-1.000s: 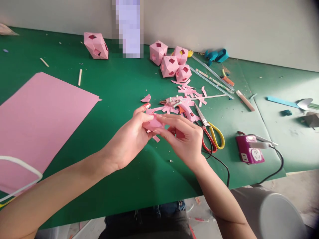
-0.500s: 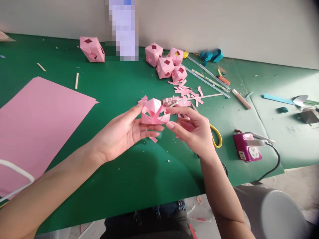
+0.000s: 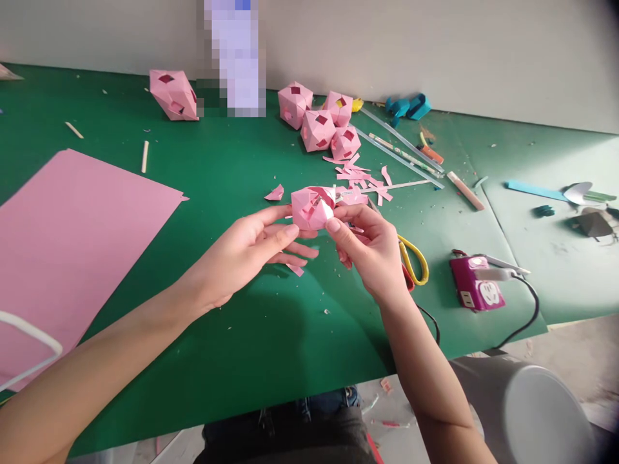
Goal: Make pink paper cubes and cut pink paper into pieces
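Between my two hands, above the green table (image 3: 271, 335), is a small pink folded-paper polyhedron (image 3: 309, 209) with openings in its faces. My left hand (image 3: 256, 245) supports it from the left, thumb at its lower front and lower fingers stretched out beneath. On the other side my right hand (image 3: 367, 248) pinches its right edge between thumb and fingers. Behind the hands lie pink paper scraps (image 3: 355, 174), partly covered. Scissors with yellow and red handles (image 3: 418, 261) rest beside my right wrist, their blades mostly hidden.
Several finished-looking pink paper polyhedra (image 3: 316, 131) cluster at the back, and a larger one (image 3: 174, 96) stands further left. Large pink paper sheets (image 3: 87, 219) cover the left side. A purple power adapter (image 3: 476, 283) with a cord sits at right. A grey stool (image 3: 541, 412) is below the edge.
The paper piece has been turned and its flaps brought together, so it looks more closed. My left thumb has moved to its front. The view has shifted slightly.
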### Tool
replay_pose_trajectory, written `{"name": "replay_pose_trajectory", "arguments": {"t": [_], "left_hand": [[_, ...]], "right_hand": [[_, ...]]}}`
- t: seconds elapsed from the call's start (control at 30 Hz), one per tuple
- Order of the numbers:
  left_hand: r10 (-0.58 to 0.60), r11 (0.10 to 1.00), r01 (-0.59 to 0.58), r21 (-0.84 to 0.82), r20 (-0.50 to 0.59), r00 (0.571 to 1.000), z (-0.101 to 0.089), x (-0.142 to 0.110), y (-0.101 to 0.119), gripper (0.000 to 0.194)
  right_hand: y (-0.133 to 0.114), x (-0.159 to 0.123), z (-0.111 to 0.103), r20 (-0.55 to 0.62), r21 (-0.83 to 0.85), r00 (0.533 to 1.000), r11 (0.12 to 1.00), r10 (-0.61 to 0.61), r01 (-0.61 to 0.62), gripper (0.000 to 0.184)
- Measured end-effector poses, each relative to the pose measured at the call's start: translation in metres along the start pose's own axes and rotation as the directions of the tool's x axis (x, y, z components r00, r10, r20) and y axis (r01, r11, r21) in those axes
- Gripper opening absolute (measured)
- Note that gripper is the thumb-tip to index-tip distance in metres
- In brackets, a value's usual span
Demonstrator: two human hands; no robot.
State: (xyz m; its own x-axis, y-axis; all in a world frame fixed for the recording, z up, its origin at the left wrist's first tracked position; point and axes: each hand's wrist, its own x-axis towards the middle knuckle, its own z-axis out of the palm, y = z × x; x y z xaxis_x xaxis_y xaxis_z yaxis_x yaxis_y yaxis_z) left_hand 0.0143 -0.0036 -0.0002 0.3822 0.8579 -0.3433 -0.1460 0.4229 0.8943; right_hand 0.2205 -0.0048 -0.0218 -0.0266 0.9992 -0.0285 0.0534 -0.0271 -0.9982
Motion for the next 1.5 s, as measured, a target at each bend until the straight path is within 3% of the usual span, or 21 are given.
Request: {"name": "replay_pose_trajectory", "arguments": {"t": [0.23,0.57,0.67,0.77,0.83,0.9,0.93,0.97,1.03,1.13,1.37,1.5], "left_hand": [[0.056,0.992,-0.043,0.116,-0.112,0.992,0.006,0.002,-0.004,0.038],[0.065,0.986,-0.044,0.163,-0.126,0.990,0.008,0.002,-0.004,0.035],[0.076,0.977,-0.051,0.209,-0.110,0.991,0.006,0.001,-0.004,0.037],[0.162,0.915,-0.116,0.386,-0.089,0.983,0.001,0.001,-0.007,0.040],[0.351,0.772,-0.228,0.593,-0.099,0.931,-0.005,0.003,-0.011,0.043],[0.582,0.593,-0.339,0.731,-0.098,0.807,-0.012,0.008,-0.017,0.050],[0.654,0.545,-0.390,0.743,-0.084,0.752,-0.014,0.011,-0.020,0.056],[0.684,0.536,-0.440,0.720,-0.065,0.727,-0.016,0.013,-0.023,0.062],[0.656,0.598,-0.510,0.618,-0.012,0.755,-0.017,0.016,-0.027,0.064],[0.584,0.695,-0.515,0.501,0.024,0.812,-0.015,0.016,-0.029,0.051],[0.588,0.758,-0.519,0.395,-0.069,0.806,-0.012,0.016,-0.024,0.035],[0.528,0.835,-0.481,0.267,-0.140,0.838,-0.019,0.026,-0.026,0.035]], "right_hand": [[-0.003,-0.006,0.012,-0.066,-0.110,0.993,0.990,-0.097,0.090,0.036],[0.004,-0.010,0.018,-0.134,-0.294,0.945,0.922,-0.299,0.251,0.012],[0.002,-0.011,0.019,-0.127,-0.269,0.954,0.935,-0.272,0.230,0.015],[-0.002,-0.011,0.016,-0.123,-0.143,0.987,0.986,-0.099,0.081,0.027],[-0.004,-0.009,0.013,-0.072,-0.004,0.995,0.997,0.076,-0.076,0.036],[-0.006,-0.007,0.010,0.020,0.137,0.977,0.968,0.211,-0.212,0.042],[-0.006,-0.006,0.010,0.061,0.198,0.966,0.945,0.252,-0.259,0.045],[-0.006,-0.004,0.010,0.097,0.248,0.955,0.922,0.281,-0.296,0.047],[-0.006,-0.003,0.012,0.140,0.311,0.941,0.889,0.307,-0.336,0.050],[-0.004,-0.003,0.015,0.156,0.337,0.939,0.877,0.305,-0.341,0.049],[-0.003,-0.008,0.014,0.125,0.284,0.957,0.915,0.261,-0.286,0.047],[-0.005,-0.006,0.010,0.080,0.303,0.955,0.906,0.286,-0.297,0.051]]}}
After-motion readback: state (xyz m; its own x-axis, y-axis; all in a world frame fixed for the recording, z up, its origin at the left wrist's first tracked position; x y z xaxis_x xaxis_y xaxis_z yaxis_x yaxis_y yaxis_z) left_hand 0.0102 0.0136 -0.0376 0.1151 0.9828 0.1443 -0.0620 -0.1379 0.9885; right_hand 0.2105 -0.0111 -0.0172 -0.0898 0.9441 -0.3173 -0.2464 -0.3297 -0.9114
